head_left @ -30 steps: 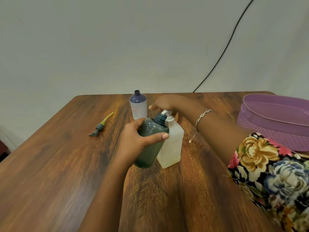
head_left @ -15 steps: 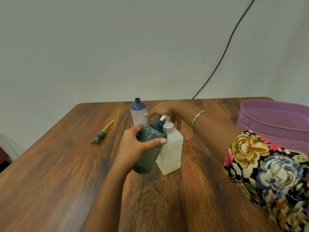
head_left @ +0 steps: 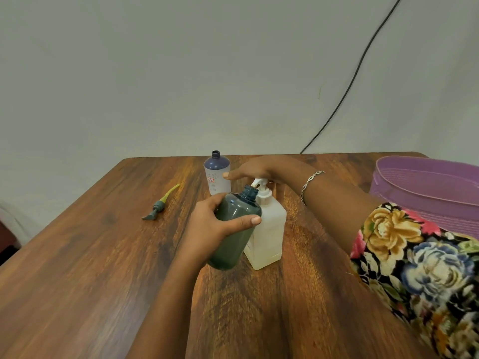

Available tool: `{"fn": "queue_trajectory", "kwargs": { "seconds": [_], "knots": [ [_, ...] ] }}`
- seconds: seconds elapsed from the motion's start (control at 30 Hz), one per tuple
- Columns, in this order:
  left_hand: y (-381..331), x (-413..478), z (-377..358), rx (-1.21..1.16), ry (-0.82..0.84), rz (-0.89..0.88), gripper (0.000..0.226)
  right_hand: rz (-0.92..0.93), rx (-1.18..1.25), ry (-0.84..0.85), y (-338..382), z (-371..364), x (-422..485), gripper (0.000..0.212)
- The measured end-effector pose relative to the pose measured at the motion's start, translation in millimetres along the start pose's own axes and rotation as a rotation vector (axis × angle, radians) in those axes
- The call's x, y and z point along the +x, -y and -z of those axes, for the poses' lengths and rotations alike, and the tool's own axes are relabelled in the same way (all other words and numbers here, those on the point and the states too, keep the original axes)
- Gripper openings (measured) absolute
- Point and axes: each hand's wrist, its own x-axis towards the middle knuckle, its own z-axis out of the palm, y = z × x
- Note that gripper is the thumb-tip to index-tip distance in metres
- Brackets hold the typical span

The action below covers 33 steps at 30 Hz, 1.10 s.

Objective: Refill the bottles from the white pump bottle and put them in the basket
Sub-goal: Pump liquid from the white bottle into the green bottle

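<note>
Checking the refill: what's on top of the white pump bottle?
The right hand rests over the pump head, fingers straight, covering its top. The nozzle pokes out at the open neck of the green bottle. Contact underneath is hidden.

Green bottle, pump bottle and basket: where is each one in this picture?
green bottle [head_left: 232, 246], head view, on its lower body
pump bottle [head_left: 269, 229], head view, on the middle of its white body
basket [head_left: 414, 203], head view, on its near outer wall
</note>
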Motion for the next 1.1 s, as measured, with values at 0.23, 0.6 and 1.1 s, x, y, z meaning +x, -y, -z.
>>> {"fn": "queue_trajectory", "kwargs": {
  "seconds": [0.23, 0.6, 1.1],
  "knots": [
    [3, -1, -5, 0.013, -0.008, -0.010, 0.090, -0.054, -0.116, -0.033, -7, -9, 8, 0.061],
    [-2, -4, -2, 0.005, -0.011, 0.007, 0.073, -0.016, 0.051, -0.025, -4, 2, -6, 0.066],
    [5, -5, -5, 0.024, -0.014, -0.006, 0.081, 0.030, 0.049, -0.005, -8, -1, -2, 0.068]
  ]
}}
